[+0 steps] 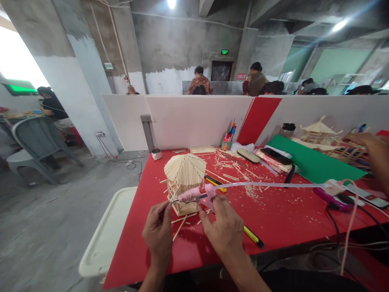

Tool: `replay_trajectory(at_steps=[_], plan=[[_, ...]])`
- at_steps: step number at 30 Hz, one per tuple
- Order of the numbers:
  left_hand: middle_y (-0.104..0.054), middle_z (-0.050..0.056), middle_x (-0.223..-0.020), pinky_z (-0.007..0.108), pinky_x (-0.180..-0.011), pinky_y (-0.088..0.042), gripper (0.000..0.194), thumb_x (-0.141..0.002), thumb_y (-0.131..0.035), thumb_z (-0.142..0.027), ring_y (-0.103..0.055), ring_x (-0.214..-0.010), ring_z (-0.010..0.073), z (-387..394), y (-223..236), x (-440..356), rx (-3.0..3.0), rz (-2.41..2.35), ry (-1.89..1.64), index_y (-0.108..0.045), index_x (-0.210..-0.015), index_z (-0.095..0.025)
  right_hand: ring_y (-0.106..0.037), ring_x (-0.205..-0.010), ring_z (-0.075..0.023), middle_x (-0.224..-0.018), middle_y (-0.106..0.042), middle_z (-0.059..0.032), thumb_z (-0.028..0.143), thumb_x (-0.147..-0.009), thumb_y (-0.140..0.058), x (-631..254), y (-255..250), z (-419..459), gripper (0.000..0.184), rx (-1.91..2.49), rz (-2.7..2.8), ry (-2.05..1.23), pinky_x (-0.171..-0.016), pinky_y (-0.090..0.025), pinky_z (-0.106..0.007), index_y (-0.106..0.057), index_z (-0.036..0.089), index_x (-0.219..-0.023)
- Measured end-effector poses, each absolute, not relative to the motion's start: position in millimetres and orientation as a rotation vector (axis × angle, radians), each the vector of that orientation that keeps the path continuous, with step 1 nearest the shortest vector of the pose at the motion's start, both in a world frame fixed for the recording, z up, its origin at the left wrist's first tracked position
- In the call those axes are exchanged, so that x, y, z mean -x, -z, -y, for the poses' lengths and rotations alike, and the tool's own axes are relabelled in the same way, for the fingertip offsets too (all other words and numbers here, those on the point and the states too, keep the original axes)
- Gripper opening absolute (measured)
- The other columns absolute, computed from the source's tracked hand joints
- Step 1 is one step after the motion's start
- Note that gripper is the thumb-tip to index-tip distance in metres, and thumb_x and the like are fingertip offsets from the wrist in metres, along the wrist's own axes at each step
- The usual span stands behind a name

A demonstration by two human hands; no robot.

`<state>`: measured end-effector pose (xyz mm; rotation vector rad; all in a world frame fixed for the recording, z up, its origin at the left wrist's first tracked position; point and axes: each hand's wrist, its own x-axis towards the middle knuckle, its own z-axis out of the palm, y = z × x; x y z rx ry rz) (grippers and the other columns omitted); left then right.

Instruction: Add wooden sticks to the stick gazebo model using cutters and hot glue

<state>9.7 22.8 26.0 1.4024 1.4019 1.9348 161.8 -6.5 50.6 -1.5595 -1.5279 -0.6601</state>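
Note:
A small house model [184,178] built of thin wooden sticks, with a peaked roof, stands on the red table in front of me. My right hand [223,223] is closed around a pink glue gun [194,194], whose nozzle points left at the model's near left side. A clear glue stick [261,185] runs out of the gun's back to the right. My left hand [159,227] has its fingers pinched together right at the nozzle tip, against the model's edge; what they hold is hidden. Loose sticks [180,228] lie below the model.
Yellow-black utility knives [253,236] lie on the red table [212,251]. A pen cup [226,142], a white tin [156,154], stick scraps and a phone [276,155] sit farther back. On the right are a green board [306,160], another stick model [322,129] and another person's hand [364,142].

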Motion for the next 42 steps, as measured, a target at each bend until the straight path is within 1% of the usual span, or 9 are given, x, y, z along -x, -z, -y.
replay_trajectory(at_steps=[12, 17, 24, 30, 37, 42], plan=[[-0.066, 0.002, -0.08, 0.025, -0.064, -0.052, 0.013, -0.077, -0.066, -0.03, -0.063, -0.073, 0.0147, -23.8, -25.1, -9.8, -1.407, -1.392, -1.949, -0.071, -0.085, -0.022, -0.061, -0.071, -0.0204, -0.08, -0.063, -0.0096, 0.043, -0.091, -0.044, -162.3, -50.7, 7.2, 0.035, 1.559, 1.527, 0.678, -0.058, -0.045, -0.028, -0.057, 0.013, -0.1], [-0.066, 0.001, -0.08, 0.026, -0.068, -0.052, 0.013, -0.078, -0.065, -0.03, -0.063, -0.074, 0.0148, -23.6, -24.6, -8.7, -1.425, -1.392, -1.935, -0.07, -0.085, -0.022, -0.061, -0.071, -0.0201, -0.079, -0.062, -0.0087, 0.044, -0.091, -0.042, -162.8, -50.2, 6.8, 0.035, 1.556, 1.52, 0.674, -0.057, -0.045, -0.028, -0.057, 0.013, -0.099], [-0.066, 0.001, -0.08, 0.026, -0.068, -0.052, 0.013, -0.077, -0.066, -0.03, -0.063, -0.074, 0.0147, -23.9, -24.0, -8.6, -1.42, -1.38, -1.933, -0.07, -0.086, -0.021, -0.061, -0.071, -0.0203, -0.08, -0.062, -0.0087, 0.044, -0.09, -0.044, -163.3, -50.4, 7.2, 0.035, 1.575, 1.519, 0.63, -0.057, -0.044, -0.028, -0.058, 0.013, -0.101], [-0.065, 0.001, -0.08, 0.026, -0.069, -0.052, 0.013, -0.078, -0.066, -0.029, -0.062, -0.073, 0.0141, -23.7, -24.8, -8.7, -1.434, -1.392, -1.938, -0.07, -0.086, -0.021, -0.061, -0.071, -0.0201, -0.08, -0.063, -0.0099, 0.043, -0.091, -0.043, -163.7, -52.5, 6.2, 0.035, 1.557, 1.505, 0.673, -0.057, -0.044, -0.027, -0.059, 0.013, -0.098], [-0.065, 0.001, -0.08, 0.026, -0.069, -0.051, 0.012, -0.078, -0.065, -0.029, -0.062, -0.074, 0.0139, -25.1, -22.2, -7.8, -1.446, -1.381, -1.931, -0.07, -0.087, -0.021, -0.061, -0.072, -0.0203, -0.081, -0.063, -0.0101, 0.043, -0.09, -0.044, -162.9, -50.5, 5.3, 0.035, 1.576, 1.511, 0.678, -0.057, -0.045, -0.027, -0.058, 0.012, -0.101], [-0.065, 0.001, -0.08, 0.026, -0.07, -0.052, 0.013, -0.078, -0.065, -0.03, -0.062, -0.074, 0.0144, -24.9, -21.6, -7.9, -1.445, -1.391, -1.92, -0.07, -0.087, -0.021, -0.061, -0.072, -0.0202, -0.08, -0.063, -0.0104, 0.042, -0.091, -0.043, -162.4, -51.2, 5.9, 0.034, 1.549, 1.508, 0.688, -0.057, -0.045, -0.027, -0.059, 0.013, -0.099]])
